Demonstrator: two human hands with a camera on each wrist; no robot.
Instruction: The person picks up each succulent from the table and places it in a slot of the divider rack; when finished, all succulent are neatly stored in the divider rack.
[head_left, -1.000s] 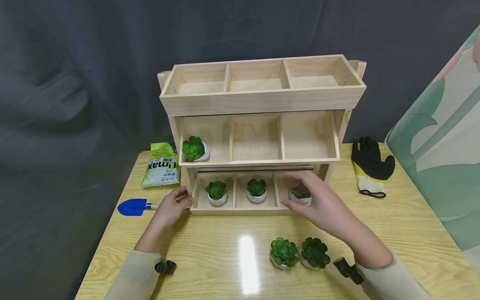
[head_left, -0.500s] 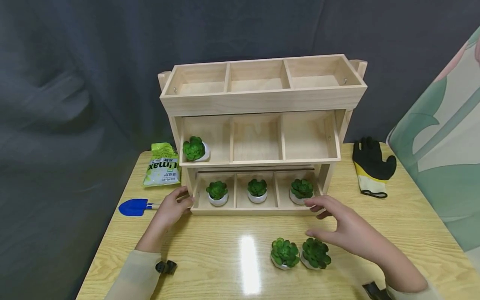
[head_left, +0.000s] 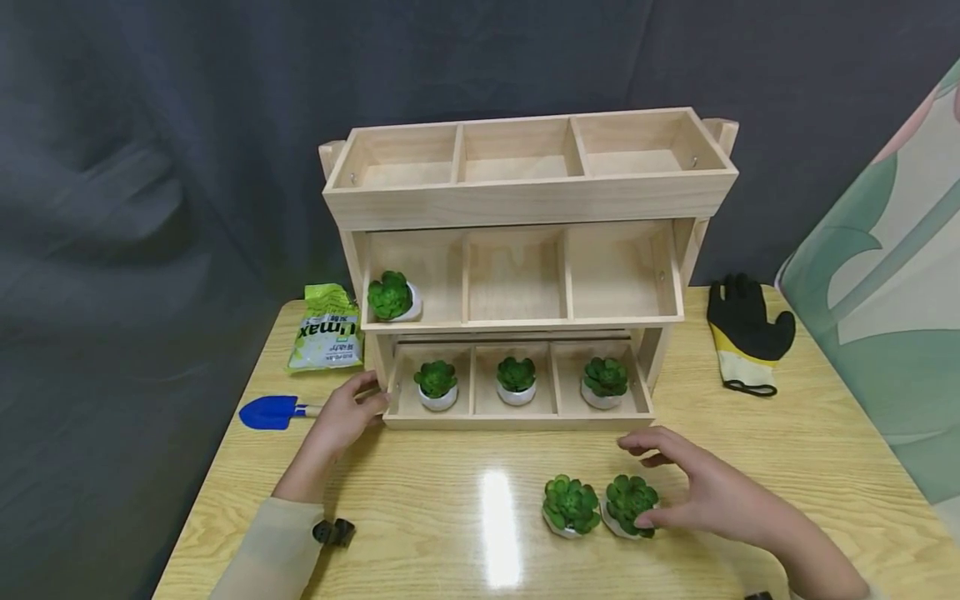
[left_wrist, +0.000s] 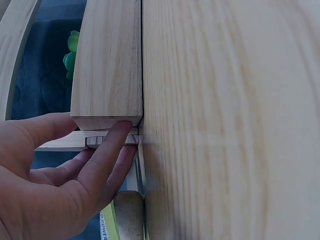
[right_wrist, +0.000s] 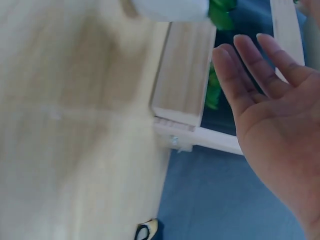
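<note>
My left hand (head_left: 347, 417) rests at the left end of the wooden planter rack's bottom tray (head_left: 517, 423). In the left wrist view its thumb and straight fingers touch the tray's end (left_wrist: 107, 75). My right hand (head_left: 712, 492) is open beside and over a potted succulent (head_left: 630, 504) on the table; its thumb overlaps the plant, and I cannot tell whether they touch. Another potted succulent (head_left: 571, 506) stands just left of it. The bottom tray's compartments hold a left succulent (head_left: 437, 383), a middle one (head_left: 516, 379) and a right one (head_left: 605, 382).
A tilted succulent (head_left: 393, 296) sits in the middle tier's left compartment. The top tier (head_left: 528, 200) has three bare compartments. To the left lie a green-white packet (head_left: 326, 333) and a blue toy shovel (head_left: 270, 412); at the right, a black-yellow glove (head_left: 746, 333).
My right hand has let go of the succulent in the bottom tray's right compartment and moved back toward the right succulent on the table. My left hand has stayed put.
</note>
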